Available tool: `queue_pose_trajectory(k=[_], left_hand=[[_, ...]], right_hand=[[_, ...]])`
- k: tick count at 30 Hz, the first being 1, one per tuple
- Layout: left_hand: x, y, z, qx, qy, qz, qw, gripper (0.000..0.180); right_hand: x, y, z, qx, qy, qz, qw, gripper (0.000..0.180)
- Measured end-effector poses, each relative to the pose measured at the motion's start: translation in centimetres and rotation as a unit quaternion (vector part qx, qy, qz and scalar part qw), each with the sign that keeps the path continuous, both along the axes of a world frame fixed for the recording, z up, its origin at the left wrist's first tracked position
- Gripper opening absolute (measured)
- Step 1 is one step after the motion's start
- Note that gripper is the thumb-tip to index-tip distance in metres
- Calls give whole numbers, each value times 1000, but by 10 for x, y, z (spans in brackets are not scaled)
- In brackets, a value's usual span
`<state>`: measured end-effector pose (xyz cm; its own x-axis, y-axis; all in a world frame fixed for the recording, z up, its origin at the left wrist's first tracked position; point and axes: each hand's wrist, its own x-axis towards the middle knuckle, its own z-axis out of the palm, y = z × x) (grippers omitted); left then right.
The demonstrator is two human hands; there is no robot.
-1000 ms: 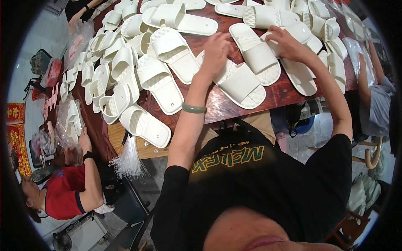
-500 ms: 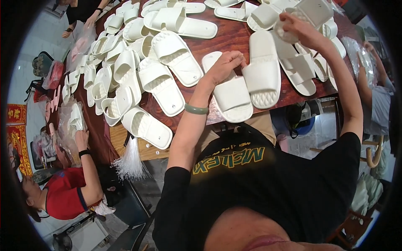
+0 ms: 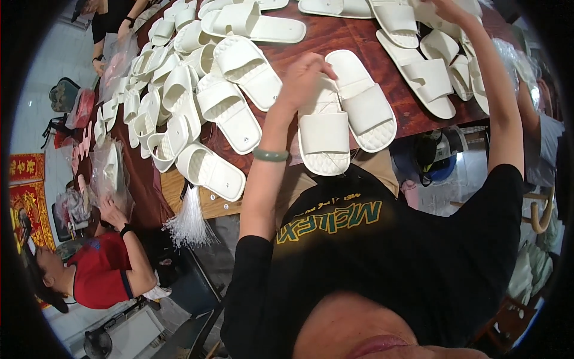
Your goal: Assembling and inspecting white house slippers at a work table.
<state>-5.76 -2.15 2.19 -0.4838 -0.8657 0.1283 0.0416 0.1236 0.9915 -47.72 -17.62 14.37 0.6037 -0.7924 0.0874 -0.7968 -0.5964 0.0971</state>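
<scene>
A pair of white slippers with quilted soles lies in front of me at the table's near edge: a left slipper (image 3: 324, 134) and a right slipper (image 3: 368, 107), side by side with toes toward me. My left hand (image 3: 306, 81), a green bangle on its wrist, is closed at the heel end of the left slipper and hides that heel. A thin pale strand crosses this slipper's sole. At the upper edge, my right hand (image 3: 447, 9) reaches over the far slippers; its fingers are mostly cut off. Below it, a loose slipper (image 3: 397, 23) rests on the table.
Many white slippers (image 3: 179, 90) heap along the left. More slippers (image 3: 421, 78) lie to the right on the reddish-brown table (image 3: 317, 51). A bundle of white plastic strands (image 3: 190, 221) hangs off the near edge. A co-worker in red (image 3: 101, 269) handles a bagged slipper; others work further off.
My right hand has moved up toward the far edge, away from the slipper it held. The front pair has shifted and turned slightly under my left hand, which moved a little left.
</scene>
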Motion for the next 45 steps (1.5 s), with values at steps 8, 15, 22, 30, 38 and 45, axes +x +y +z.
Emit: queue_pose_trajectory(k=[8, 15, 22, 30, 38, 45], left_hand=[[79, 132, 10, 32, -31, 204, 978, 26], [60, 167, -16, 152, -118, 38, 981, 22], [56, 157, -16, 126, -110, 59, 984, 19], [72, 145, -13, 19, -154, 82, 984, 19], [111, 176, 26, 16, 176, 322, 930, 25], [99, 182, 42, 64, 149, 295, 942, 25]], right_hand=[[130, 115, -62, -83, -20, 79, 993, 17], [202, 175, -62, 349, -100, 134, 922, 61], [211, 174, -85, 469, -194, 135, 851, 78], [225, 183, -85, 604, -308, 14, 735, 39], [219, 238, -58, 554, -691, -82, 458, 61], [245, 226, -128, 495, -842, -32, 210, 15]])
